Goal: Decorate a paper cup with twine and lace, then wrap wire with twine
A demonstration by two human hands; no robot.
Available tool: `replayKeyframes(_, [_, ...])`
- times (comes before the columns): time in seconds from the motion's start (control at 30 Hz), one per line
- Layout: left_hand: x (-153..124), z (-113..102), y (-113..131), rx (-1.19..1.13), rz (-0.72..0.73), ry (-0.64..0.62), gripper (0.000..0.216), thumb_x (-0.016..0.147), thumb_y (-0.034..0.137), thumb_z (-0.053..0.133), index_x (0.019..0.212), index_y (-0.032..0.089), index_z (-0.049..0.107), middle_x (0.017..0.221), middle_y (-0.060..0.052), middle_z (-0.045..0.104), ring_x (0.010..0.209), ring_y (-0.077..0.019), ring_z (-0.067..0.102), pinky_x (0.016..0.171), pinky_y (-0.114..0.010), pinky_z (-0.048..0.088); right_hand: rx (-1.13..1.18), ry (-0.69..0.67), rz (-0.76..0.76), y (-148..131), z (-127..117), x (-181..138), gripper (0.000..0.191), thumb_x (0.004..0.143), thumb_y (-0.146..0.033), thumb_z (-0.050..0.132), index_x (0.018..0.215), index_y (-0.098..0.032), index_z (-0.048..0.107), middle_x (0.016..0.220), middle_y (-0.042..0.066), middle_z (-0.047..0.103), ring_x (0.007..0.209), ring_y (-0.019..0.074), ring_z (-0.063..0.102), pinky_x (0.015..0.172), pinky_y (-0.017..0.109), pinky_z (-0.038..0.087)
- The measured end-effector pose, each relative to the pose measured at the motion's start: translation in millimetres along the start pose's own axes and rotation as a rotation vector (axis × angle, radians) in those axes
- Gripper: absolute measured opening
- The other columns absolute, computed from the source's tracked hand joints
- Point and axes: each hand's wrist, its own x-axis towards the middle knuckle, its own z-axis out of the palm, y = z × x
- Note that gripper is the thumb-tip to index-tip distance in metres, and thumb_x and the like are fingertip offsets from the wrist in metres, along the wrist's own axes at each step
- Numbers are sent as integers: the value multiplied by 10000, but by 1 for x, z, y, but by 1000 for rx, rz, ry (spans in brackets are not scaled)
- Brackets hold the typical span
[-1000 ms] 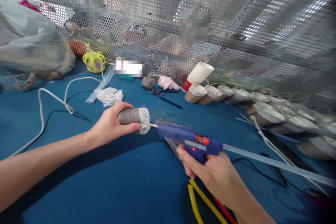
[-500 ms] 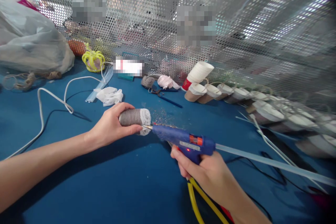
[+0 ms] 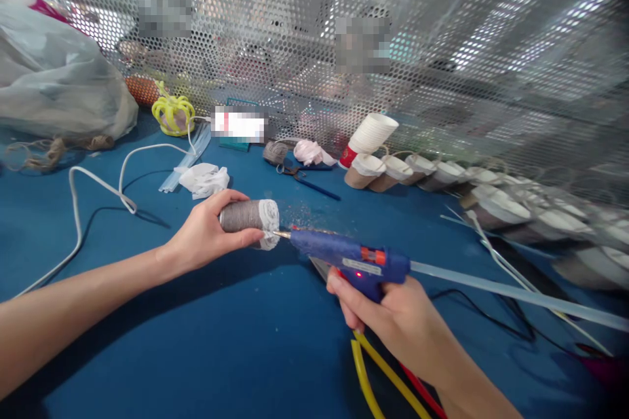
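Glue gun [image 3: 344, 256]: drawn back slightly to the right since half a second ago, so its metal nozzle [image 3: 282, 234] overlaps the lace trim [image 3: 268, 211] less.
Cord-wrapped cylinder [image 3: 242, 216]: held on its side over the middle of the blue table [image 3: 196, 347], lace end facing the nozzle; whether it touches the table is unclear.
Left hand [image 3: 212, 229]: fingers grasp the cylinder around its gray body, thumb reaching the lace, seemingly to steady it while leaving the lace end exposed.
Right hand [image 3: 386, 314]: fingers wrapped around the gun's handle, which points the nozzle leftward; whether the trigger is squeezed, I cannot tell.
Glue stick [image 3: 491, 283]: juts from the gun's rear, likely left long as feed.
Beyond the cylinder: white cloth [image 3: 205, 180], blue-handled pliers [image 3: 314, 186] and gray yarn ball [image 3: 275, 153], probably parked within reach.
Mesh partition [image 3: 295, 78]: lace-rimmed cups [image 3: 362, 175] line its foot at right, perhaps to spare working room.
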Motion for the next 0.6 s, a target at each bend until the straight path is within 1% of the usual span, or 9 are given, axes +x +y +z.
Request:
replayKeyframes(0.17, [0, -1, 1, -13, -13, 4, 446, 642, 423, 661, 987, 166, 543, 903, -45, 617, 809, -185, 567, 714, -308, 462, 6, 9, -9, 2, -2, 0, 345, 774, -444, 513, 536, -194, 512, 405, -19, 513, 410, 121, 522, 462, 234, 463])
replayKeyframes(0.33, [1, -2, 0, -15, -12, -4, 448, 650, 436, 654, 989, 165, 541, 918, -51, 620, 809, -189, 570, 719, -322, 467, 63, 30, 0, -4, -6, -2, 288, 791, -432, 520, 669, -176, 573, 420, -35, 483, 425, 116, 491, 485, 244, 446])
replayKeyframes(0.47, [1, -2, -1, -17, 3, 5, 453, 656, 444, 649, 995, 164, 538, 940, -56, 621, 820, -192, 575, 722, -323, 471, 136, 9, -48, -6, -8, -2, 282, 807, -415, 507, 772, -152, 603, 414, -41, 483, 393, 104, 448, 479, 245, 422])
replayKeyframes(0.6, [0, -2, 0, 14, 47, 8, 454, 655, 438, 656, 998, 164, 539, 939, -52, 619, 833, -189, 571, 732, -314, 463, 171, -24, -53, -7, -6, -3, 266, 810, -402, 513, 790, -150, 597, 407, -51, 475, 384, 94, 434, 468, 234, 403])
